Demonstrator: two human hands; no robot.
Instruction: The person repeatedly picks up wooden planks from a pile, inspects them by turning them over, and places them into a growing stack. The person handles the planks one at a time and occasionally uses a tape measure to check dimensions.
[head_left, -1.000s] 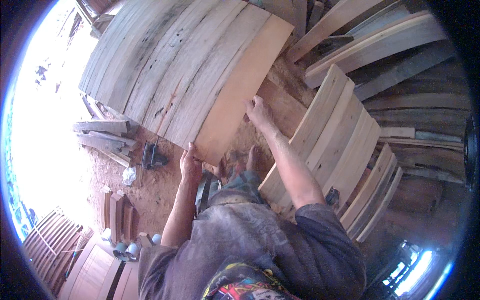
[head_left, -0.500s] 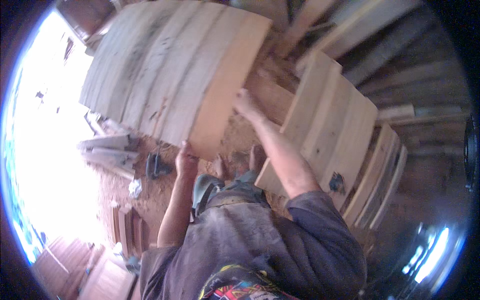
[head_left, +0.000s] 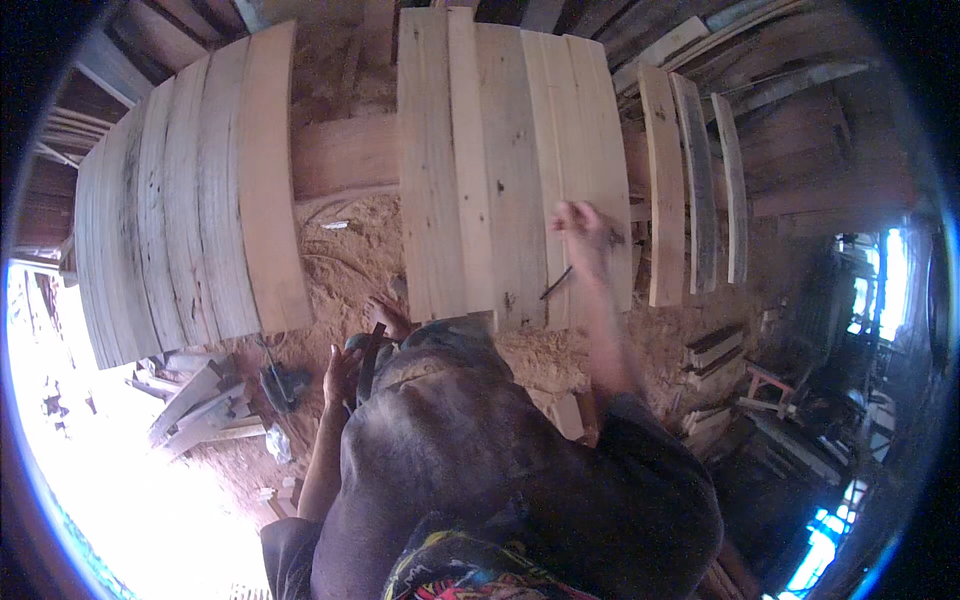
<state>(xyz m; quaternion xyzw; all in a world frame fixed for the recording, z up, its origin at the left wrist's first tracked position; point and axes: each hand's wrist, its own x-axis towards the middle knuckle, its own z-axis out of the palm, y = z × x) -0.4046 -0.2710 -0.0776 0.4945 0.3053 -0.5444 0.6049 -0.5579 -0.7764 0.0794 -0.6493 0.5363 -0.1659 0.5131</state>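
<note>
My right hand point(head_left: 585, 232) is closed, fingers curled, above the right half of a wide panel of pale boards point(head_left: 512, 180). A thin dark stick-like piece point(head_left: 556, 284) shows just below its fingers; whether the hand holds it is unclear, and what is in the grip is hidden. By my left knee, my left hand point(head_left: 341, 374) has its fingers extended upward. Beside it stands a narrow dark flat bar point(head_left: 372, 357), and I see no clear grip on it. A second panel of boards point(head_left: 190, 200), with an orange-toned board at its right edge, lies to the left.
Three separate boards point(head_left: 665, 190) lie right of the middle panel. Sawdust point(head_left: 350, 260) covers the ground between the panels. Wood offcuts point(head_left: 195, 405) and a dark tool point(head_left: 283, 385) lie at the lower left. Stacked short pieces point(head_left: 714, 350) sit to the right.
My view has turned right, bringing the second panel in front of me. Both hands have left the left panel; my right hand is now over the middle panel, my left near my knee.
</note>
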